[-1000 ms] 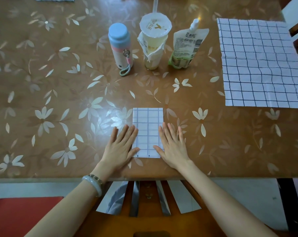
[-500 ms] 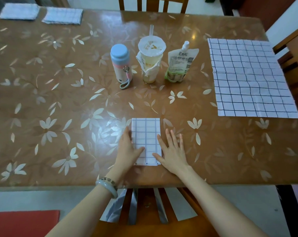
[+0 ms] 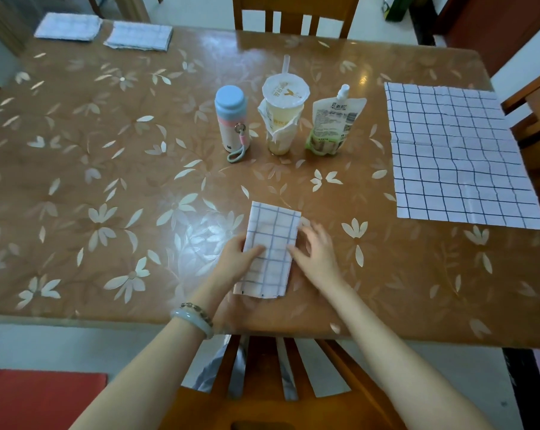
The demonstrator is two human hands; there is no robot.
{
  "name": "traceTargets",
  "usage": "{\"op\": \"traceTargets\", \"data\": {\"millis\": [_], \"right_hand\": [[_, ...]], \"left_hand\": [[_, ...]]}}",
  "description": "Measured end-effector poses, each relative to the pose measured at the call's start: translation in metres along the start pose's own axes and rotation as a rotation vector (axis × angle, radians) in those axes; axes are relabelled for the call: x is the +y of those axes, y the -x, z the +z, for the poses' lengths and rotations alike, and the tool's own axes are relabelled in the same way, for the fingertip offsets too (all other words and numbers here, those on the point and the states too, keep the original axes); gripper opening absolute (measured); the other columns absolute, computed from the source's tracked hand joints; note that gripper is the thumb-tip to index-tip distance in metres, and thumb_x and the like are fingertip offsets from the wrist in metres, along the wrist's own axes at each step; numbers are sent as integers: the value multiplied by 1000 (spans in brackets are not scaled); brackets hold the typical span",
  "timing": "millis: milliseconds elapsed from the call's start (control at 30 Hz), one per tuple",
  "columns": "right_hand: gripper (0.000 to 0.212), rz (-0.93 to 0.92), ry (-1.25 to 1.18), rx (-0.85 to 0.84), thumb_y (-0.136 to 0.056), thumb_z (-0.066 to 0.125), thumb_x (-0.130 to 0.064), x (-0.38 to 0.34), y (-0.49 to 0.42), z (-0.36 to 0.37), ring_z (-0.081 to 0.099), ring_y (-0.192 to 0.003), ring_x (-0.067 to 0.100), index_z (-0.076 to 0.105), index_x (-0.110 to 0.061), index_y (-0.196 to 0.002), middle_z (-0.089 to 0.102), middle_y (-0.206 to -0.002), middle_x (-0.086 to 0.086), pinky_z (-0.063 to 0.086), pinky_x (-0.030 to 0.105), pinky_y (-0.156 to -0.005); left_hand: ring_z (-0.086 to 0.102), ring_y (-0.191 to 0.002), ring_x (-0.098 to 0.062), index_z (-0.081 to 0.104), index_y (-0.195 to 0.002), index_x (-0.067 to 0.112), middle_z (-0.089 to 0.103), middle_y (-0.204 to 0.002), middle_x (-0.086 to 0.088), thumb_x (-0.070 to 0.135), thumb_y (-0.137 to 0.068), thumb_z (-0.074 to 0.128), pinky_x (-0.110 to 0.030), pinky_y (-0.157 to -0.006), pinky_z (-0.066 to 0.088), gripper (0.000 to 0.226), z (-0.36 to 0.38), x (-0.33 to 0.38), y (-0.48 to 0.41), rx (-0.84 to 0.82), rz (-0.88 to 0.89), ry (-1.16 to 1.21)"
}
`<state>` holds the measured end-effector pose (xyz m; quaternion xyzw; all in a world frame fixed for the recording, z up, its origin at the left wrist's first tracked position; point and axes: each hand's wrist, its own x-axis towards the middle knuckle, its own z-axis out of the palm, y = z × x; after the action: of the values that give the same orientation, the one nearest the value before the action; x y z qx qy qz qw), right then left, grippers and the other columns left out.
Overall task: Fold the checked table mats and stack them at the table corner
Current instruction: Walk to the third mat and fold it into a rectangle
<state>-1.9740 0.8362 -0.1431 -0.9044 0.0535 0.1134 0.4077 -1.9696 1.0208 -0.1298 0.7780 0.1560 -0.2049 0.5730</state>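
Note:
A folded checked mat (image 3: 270, 248) sits near the table's front edge, its far end raised a little and turned slightly. My left hand (image 3: 236, 263) grips its left edge, thumb on top and fingers underneath. My right hand (image 3: 320, 254) is blurred beside the right edge, its thumb touching the cloth and its fingers loosely spread. An unfolded checked mat (image 3: 457, 156) lies flat at the right side of the table. Two folded mats (image 3: 68, 26) (image 3: 138, 35) lie side by side at the far left corner.
A blue and pink bottle (image 3: 231, 119), a sealed drink cup with a straw (image 3: 285, 113) and a spouted pouch (image 3: 334, 122) stand in a row mid-table. Wooden chairs stand at the far side (image 3: 293, 13), the right (image 3: 538, 119) and in front of me (image 3: 262, 398).
The folded mat lay flat under my two palms. Now my left hand has taken hold of its left edge and lifted it, and my right hand has come off the table.

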Motion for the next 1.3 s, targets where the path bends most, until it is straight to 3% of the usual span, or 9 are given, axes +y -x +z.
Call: {"op": "traceTargets", "data": {"millis": [100, 300, 500, 700, 833, 933, 1000, 1067, 1300], "right_hand": [[56, 66, -332, -74, -85, 66, -37, -36, -12, -31, 38, -131, 13, 46, -24, -135, 42, -142, -1, 33, 39, -110], [30, 113, -406, -656, -68, 78, -30, -84, -28, -53, 63, -103, 21, 72, -20, -96, 71, -101, 2, 43, 41, -102], [7, 84, -324, -623, -81, 69, -5, -116, -19, -29, 64, -72, 16, 70, -11, -77, 68, -73, 3, 52, 31, -70], [6, 124, -355, -433, -80, 70, -4, -124, -6, -24, 65, -65, 15, 70, -8, -77, 69, -73, 5, 51, 25, -56], [2, 206, -444, -218, -77, 75, -15, -116, 15, -19, 68, -83, 22, 73, -14, -78, 73, -87, 6, 52, 28, -64], [3, 287, -536, -32, -76, 75, -16, -109, 40, -13, 57, -114, 24, 73, -14, -76, 59, -128, 9, 52, 39, -88], [5, 343, -625, 74, -76, 75, -14, -103, 61, -16, 52, -122, 25, 73, -11, -80, 57, -131, 7, 46, 46, -99], [13, 414, -710, 183, -77, 75, -12, -95, 84, -25, 62, -107, 30, 71, -7, -88, 69, -105, 10, 50, 47, -95], [12, 543, -908, 536, -77, 76, -12, -58, 182, -58, 68, -87, 28, 69, -8, -86, 72, -94, 13, 56, 42, -80]], "left_hand": [[68, -91, -15, 65, -102, 22, 71, -101, 2, 19, -88, 64, -34, -84, 54, 15, -28, 11, 17, -155, 9, -12], [68, -82, -3, 64, -97, 27, 71, -92, 10, 15, -89, 63, -12, -65, 49, 14, -74, 33, 57, -295, 36, -64], [70, -94, -17, 67, -107, 18, 73, -104, 0, 20, -82, 74, -28, -79, 56, 27, -106, 14, 87, -303, -30, 26], [70, -96, -28, 64, -107, 3, 71, -106, -14, 3, -72, 78, -36, -78, 57, 38, -127, -19, 106, -159, -179, 296], [69, -96, -30, 63, -106, 1, 69, -110, -19, 1, -83, 66, -40, -84, 57, 23, -122, -21, 104, 97, -287, 745], [66, -98, -33, 62, -111, 0, 68, -111, -20, 10, -84, 68, -45, -89, 53, 29, -117, -10, 103, 149, -302, 725], [68, -86, -30, 64, -108, -3, 72, -99, -17, 15, -87, 67, -41, -74, 58, 28, -112, -2, 104, 109, -246, 655], [70, -78, -26, 65, -104, -2, 74, -92, -16, 17, -88, 67, -31, -59, 57, 25, -105, 7, 107, 20, -208, 592], [68, -81, -32, 66, -100, -12, 69, -97, -23, 9, -85, 68, -34, -66, 57, 26, -59, 44, 126, -290, -22, 292]]}}
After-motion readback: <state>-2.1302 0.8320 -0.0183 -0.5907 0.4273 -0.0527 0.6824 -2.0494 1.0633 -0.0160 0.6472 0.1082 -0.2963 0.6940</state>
